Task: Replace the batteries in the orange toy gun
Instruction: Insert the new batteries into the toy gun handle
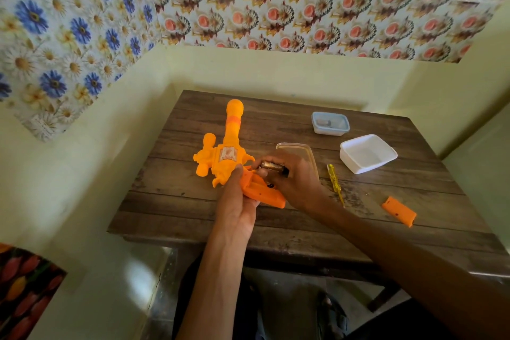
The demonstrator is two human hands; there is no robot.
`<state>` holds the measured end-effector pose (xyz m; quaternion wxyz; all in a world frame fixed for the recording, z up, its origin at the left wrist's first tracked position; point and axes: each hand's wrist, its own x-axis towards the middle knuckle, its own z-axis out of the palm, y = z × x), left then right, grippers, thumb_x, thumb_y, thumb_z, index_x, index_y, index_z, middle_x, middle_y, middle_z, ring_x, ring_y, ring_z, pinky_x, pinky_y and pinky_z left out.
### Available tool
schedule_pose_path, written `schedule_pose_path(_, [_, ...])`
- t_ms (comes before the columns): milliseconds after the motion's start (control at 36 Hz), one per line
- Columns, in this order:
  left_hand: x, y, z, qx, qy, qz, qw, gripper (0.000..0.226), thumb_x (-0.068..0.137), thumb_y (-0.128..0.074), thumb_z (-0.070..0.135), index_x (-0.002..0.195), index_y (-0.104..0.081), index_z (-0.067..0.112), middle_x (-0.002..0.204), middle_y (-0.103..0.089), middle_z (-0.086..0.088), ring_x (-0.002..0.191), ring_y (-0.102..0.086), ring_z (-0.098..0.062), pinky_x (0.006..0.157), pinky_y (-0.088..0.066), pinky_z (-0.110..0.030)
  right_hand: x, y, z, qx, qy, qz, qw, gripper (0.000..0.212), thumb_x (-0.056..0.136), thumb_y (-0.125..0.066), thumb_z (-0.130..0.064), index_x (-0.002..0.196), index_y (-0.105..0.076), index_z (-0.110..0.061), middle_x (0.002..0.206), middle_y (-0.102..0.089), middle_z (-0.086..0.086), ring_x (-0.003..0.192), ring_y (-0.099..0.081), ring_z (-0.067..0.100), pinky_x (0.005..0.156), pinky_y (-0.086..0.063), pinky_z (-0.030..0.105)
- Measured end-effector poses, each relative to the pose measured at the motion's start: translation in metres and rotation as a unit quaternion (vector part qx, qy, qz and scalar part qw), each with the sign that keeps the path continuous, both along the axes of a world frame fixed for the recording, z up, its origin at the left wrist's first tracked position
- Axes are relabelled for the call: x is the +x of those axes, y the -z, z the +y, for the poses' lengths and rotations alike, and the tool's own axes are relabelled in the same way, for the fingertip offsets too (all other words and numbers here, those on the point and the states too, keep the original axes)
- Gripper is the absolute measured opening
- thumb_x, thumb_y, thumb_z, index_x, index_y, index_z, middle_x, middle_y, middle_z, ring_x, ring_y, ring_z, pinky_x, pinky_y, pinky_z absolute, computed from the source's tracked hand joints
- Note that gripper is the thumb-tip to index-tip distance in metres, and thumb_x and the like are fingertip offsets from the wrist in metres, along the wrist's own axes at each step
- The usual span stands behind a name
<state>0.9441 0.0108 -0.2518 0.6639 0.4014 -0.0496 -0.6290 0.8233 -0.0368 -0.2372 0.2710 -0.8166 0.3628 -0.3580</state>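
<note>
- The orange toy gun [229, 146] lies on the desk [176, 210], left of middle. Its long axis runs away from the person: the barrel tip is at the far end and the handle at the near end, slanting to the right.
- The left hand [237, 201] comes in from below and grips the handle, with the thumb up near the gun's body. It is closed round the toy and steadies it.
- The open battery slot appears to be in the handle, right between the two hands. Judging by this, the coming move is short, down and to the left from the right hand.
- A battery [271, 166] is held just above the handle, lying roughly crosswise to it. I cannot tell whether it is one cell or two side by side.
- The right hand [295, 185] pinches the battery in curled fingers and is the hand nearer the slot.
- A clear lid [306, 150] lies partly hidden behind the right hand.
- A yellow screwdriver [335, 182] lies just right of that hand.
- A small lidded box [330, 123] and an open white tub [368, 154] stand further back.
- The orange battery cover [399, 211] lies well apart, near the right edge, so the slot is not yet closed.
</note>
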Motion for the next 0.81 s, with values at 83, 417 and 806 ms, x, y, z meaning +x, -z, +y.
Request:
schedule_pose_path(83, [0.001,0.0,-0.001,0.007,-0.004,0.003,1.0,0.021,0.1,-0.048,0.024,0.115,-0.059,0.012,0.096,-0.07,-0.015,0.1,-0.065,-0.03,0.103,-0.042,-0.057,-0.002,0.0,0.001,-0.036,-0.021,0.019,0.999,0.023,0.083,-0.069,-0.007,0.102,-0.074,-0.02,0.098,-0.069,-0.011,0.088,-0.06,-0.005,0.074,-0.043,0.008])
schedule_pose_path(417, [0.002,0.0,-0.005,0.043,-0.013,-0.01,0.999,0.02,0.099,-0.052,0.026,0.113,-0.06,0.014,0.095,-0.069,-0.012,0.085,-0.065,-0.025,0.083,-0.052,-0.049,-0.01,0.001,0.001,-0.123,-0.058,0.125,0.983,0.037,0.081,-0.061,-0.009,0.116,-0.07,-0.017,0.106,-0.072,0.001,0.088,-0.068,0.01,0.073,-0.055,0.022])
schedule_pose_path(806, [0.001,0.005,-0.008,0.069,-0.016,-0.005,0.997,0.029,0.097,-0.056,0.025,0.121,-0.057,0.01,0.106,-0.067,-0.018,0.088,-0.066,-0.03,0.054,-0.051,-0.035,-0.021,0.0,0.002,-0.127,-0.128,0.188,0.966,0.037,0.086,-0.064,-0.004,0.121,-0.065,-0.013,0.126,-0.063,0.003,0.108,-0.063,0.017,0.088,-0.053,0.029])
